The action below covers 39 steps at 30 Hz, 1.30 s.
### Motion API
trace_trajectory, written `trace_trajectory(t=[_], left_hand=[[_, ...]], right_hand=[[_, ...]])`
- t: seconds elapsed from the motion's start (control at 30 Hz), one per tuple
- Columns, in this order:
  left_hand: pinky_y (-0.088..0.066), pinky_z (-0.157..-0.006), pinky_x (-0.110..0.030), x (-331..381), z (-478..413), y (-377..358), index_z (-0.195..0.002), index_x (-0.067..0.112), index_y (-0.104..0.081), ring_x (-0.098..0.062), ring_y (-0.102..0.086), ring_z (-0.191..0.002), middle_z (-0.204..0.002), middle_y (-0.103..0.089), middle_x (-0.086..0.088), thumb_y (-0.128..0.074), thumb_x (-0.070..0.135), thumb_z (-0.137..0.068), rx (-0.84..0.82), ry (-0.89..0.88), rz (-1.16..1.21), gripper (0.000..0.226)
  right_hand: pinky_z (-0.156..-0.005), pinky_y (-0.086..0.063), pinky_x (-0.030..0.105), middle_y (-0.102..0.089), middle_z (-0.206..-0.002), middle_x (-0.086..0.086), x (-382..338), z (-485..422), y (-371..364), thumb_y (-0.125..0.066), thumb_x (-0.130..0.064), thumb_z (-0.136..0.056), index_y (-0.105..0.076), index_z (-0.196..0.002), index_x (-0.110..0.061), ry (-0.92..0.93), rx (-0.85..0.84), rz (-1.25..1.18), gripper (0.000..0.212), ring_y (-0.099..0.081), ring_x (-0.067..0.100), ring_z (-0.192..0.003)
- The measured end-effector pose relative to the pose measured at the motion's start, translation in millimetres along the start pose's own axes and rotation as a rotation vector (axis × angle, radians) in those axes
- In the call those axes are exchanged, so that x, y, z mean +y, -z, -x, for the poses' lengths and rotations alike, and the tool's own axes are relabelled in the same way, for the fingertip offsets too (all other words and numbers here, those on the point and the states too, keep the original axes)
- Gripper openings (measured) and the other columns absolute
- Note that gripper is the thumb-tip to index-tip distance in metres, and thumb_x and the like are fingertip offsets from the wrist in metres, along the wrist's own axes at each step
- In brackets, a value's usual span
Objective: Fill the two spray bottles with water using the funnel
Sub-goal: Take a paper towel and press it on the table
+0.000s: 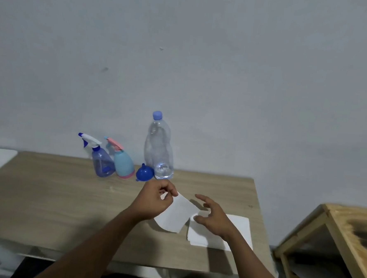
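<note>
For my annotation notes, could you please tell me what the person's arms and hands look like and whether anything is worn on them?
Both forearms are bare, with no sleeves in view. The left hand and right hand show no gloves, and no rings, watch or bands can be made out.

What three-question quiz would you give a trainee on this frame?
1. True or false: the water bottle has its cap on.
2. Which hand holds the white sheet? A) left hand B) right hand
3. Fill in: the blue funnel lies between the water bottle and the ___ spray bottle.

Key: 1 true. 2 A; the right hand is open above the paper stack. 3 teal; the teal spray bottle stands right of the clear blue spray bottle.
</note>
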State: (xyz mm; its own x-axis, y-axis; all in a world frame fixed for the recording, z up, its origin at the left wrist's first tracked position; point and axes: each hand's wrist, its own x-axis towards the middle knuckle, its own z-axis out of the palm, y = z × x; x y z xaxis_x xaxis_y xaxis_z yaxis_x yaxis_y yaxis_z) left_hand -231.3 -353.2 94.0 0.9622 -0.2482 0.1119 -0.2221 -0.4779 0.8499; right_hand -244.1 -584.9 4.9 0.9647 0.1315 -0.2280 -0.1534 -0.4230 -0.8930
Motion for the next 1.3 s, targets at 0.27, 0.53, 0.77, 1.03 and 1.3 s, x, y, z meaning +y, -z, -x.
trace_trajectory(t=[0.27,0.53,0.77,1.03,1.3], left_hand=[[-0.045,-0.077,-0.003,-52.2,13.3,107.8,-0.098,0.020,-0.072,0.009,-0.064,-0.085,-0.093,-0.069,0.018,-0.070,-0.002,-0.081,0.060,0.044,-0.015,0.028],[-0.036,-0.051,-0.023,-176.5,46.1,184.6,-0.082,0.030,-0.072,-0.004,-0.036,-0.042,-0.046,-0.044,0.012,-0.076,0.009,-0.079,0.089,0.275,0.014,0.021],[-0.052,-0.064,-0.024,-259.2,76.2,208.8,-0.102,0.021,-0.070,-0.020,-0.058,-0.072,-0.089,-0.065,-0.005,-0.073,-0.003,-0.082,0.093,0.508,0.186,0.032],[-0.045,-0.054,-0.009,-316.8,54.3,233.8,-0.122,0.006,-0.063,-0.002,-0.056,-0.054,-0.086,-0.067,-0.008,-0.070,-0.008,-0.081,0.149,0.501,0.153,0.044],[-0.030,-0.109,-0.043,-328.7,45.5,232.4,-0.134,0.019,-0.055,-0.023,-0.036,-0.134,-0.144,-0.048,-0.004,-0.072,0.032,-0.085,0.309,0.364,-0.408,0.053]], right_hand=[[-0.058,-0.042,0.021,-0.058,-0.061,-0.005,-52.4,-19.0,-98.1,-0.072,-0.006,-0.087,-0.068,-0.074,-0.013,-0.091,0.013,-0.323,0.015,-0.052,0.011,-0.059],[-0.063,-0.054,0.037,-0.067,-0.085,0.012,-84.1,-39.2,-209.7,-0.068,-0.005,-0.091,-0.055,-0.103,-0.011,-0.190,0.366,-0.545,0.018,-0.063,0.027,-0.073],[-0.063,-0.046,0.022,-0.070,-0.083,0.000,-87.8,-68.1,-285.1,-0.056,0.010,-0.089,-0.070,-0.081,-0.008,-0.186,0.314,-0.266,0.024,-0.059,0.016,-0.072],[-0.081,-0.045,0.003,-0.062,-0.119,-0.002,-117.7,-143.4,-318.9,-0.063,0.009,-0.086,-0.063,-0.118,-0.012,-0.058,0.160,-0.021,0.039,-0.059,0.015,-0.107],[-0.103,-0.046,0.042,-0.059,-0.132,0.009,-122.3,-196.2,-345.9,-0.065,-0.020,-0.093,-0.056,-0.133,-0.014,0.185,0.380,0.466,0.042,-0.053,0.026,-0.122]])
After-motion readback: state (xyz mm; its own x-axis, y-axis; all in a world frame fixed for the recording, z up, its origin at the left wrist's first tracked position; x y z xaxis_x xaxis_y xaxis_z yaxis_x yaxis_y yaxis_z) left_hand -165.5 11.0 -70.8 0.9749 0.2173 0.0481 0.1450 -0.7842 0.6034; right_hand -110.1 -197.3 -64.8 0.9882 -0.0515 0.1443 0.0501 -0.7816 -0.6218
